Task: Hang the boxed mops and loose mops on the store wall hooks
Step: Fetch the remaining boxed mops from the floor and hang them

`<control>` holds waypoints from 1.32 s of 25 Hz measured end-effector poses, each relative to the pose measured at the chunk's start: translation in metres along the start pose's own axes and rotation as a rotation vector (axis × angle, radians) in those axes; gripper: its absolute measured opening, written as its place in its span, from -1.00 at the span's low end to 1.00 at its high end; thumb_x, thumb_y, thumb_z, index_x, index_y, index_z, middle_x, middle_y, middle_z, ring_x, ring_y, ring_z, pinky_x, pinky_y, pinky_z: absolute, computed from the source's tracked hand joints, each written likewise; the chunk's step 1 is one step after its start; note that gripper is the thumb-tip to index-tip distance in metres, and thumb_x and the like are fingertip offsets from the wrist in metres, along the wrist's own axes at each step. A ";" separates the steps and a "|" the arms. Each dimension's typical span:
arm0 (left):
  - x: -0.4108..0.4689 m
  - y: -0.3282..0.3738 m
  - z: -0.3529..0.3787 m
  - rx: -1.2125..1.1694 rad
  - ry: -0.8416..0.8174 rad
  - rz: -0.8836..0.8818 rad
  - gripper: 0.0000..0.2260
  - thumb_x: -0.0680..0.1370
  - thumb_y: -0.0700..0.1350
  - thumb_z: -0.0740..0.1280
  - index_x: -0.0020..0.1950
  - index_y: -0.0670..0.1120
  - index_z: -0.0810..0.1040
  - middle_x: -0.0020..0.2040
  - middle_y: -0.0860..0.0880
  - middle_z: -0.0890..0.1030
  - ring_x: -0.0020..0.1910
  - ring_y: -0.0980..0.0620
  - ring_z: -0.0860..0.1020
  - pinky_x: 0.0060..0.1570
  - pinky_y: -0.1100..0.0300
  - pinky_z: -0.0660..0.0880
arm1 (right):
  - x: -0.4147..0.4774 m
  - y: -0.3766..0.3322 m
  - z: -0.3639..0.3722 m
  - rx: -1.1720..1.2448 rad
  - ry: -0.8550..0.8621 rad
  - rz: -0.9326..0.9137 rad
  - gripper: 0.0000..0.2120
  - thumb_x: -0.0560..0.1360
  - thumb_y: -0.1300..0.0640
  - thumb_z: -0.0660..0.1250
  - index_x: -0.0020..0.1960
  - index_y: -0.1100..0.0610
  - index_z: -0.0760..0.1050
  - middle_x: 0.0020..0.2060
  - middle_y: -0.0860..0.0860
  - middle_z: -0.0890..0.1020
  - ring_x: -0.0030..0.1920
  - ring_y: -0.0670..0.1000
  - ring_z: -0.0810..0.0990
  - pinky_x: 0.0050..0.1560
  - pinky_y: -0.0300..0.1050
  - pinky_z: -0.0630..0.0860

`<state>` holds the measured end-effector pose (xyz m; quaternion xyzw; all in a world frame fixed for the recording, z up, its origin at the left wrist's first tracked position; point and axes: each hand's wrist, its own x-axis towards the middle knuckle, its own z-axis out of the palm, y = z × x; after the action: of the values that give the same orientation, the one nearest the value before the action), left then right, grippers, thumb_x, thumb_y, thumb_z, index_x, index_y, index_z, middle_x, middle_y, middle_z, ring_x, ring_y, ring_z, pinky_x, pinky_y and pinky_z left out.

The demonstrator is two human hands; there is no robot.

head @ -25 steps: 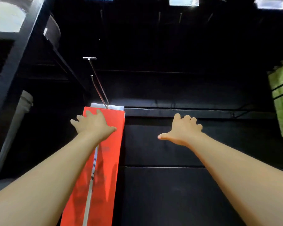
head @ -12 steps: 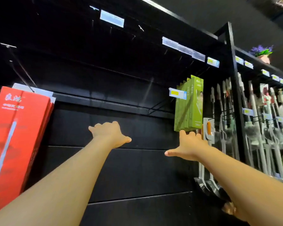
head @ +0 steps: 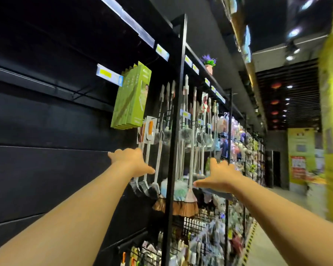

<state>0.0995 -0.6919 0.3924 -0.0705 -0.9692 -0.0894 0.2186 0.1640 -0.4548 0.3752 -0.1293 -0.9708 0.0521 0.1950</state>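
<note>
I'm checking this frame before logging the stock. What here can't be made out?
- Head view: price tag text, too small and blurred.
- Green boxes: hook hidden behind them.
- Aisle's far right: motion-blurred.
- Left hand, right hand: palms face away.

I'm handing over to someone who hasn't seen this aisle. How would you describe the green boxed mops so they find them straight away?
Start at the black wall panel on the left and follow it right toward the tall black upright post. Just before the post, a stack of flat green boxes hangs from a hook behind a price tag. They are the only boxed goods here; everything beside them is loose, long-handled brushes.
</note>
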 end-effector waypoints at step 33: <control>-0.086 0.370 0.420 -0.249 -0.595 1.029 -0.02 0.22 0.63 0.08 0.38 -0.05 0.37 0.22 -0.16 0.56 0.11 -0.22 0.55 0.12 -0.13 0.53 | -0.279 0.349 0.211 0.139 -0.101 1.297 -0.07 0.40 -0.32 0.38 0.53 0.19 0.13 0.48 0.18 0.31 0.43 0.22 0.33 0.37 0.05 0.34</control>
<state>0.0692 -0.2542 0.0344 -0.5770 -0.8124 -0.0615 -0.0565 0.4104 -0.2058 0.0271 -0.6733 -0.6982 0.2278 0.0860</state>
